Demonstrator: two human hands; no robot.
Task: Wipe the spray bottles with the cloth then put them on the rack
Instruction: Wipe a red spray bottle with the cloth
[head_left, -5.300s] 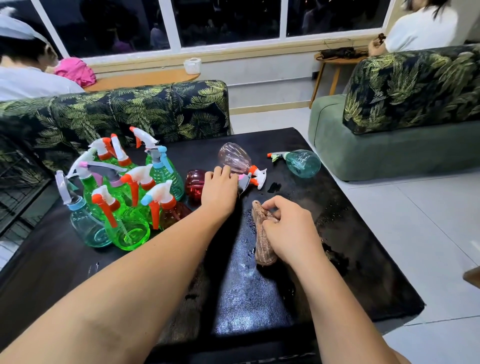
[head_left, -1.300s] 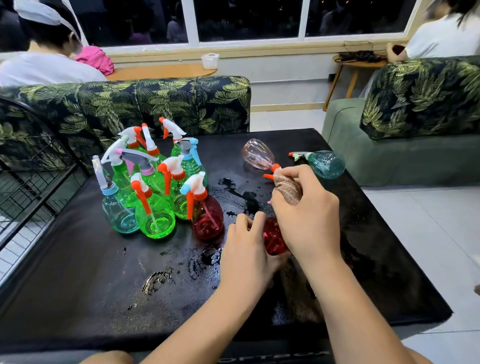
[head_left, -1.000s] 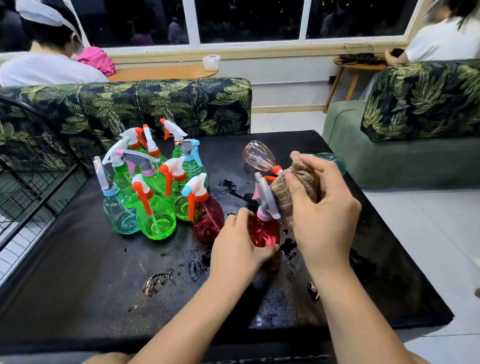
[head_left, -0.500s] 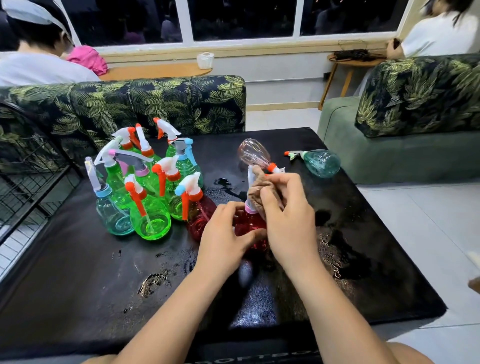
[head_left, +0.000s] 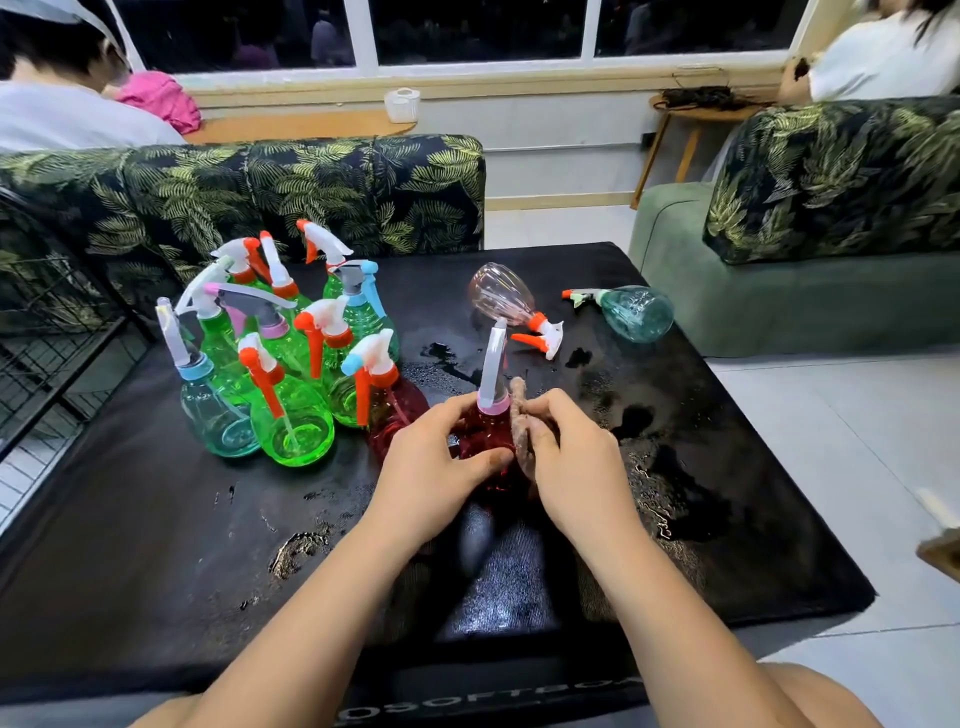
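Just to the right of the bunch of standing bottles (head_left: 291, 364), a red bottle (head_left: 485, 436) stands up on the black worktop (head_left: 156, 545). The left hand (head_left: 426, 478) has its grip curled round the bottle's fat belly. The right hand (head_left: 576, 467) has its grip closed on a brown cloth (head_left: 519, 421) and presses it on the bottle's right side, near the pink collar. The bottle is see-through red, with a tall grey and white trigger top. It looks shiny, so I think it may be slippery.

I think the wiping of this one is partly done. Farther right of the bunch, and a bit farther back, a pink bottle (head_left: 501, 296) and a blue-green bottle (head_left: 636, 312) lie on their sides. I guess they wait for a wipe. Wet spots (head_left: 654, 499) show on the worktop right of the bunch.

Left of the bunch is a black wire rack (head_left: 47, 332). I see no bottle on it, so I think all the putting away is left to do.
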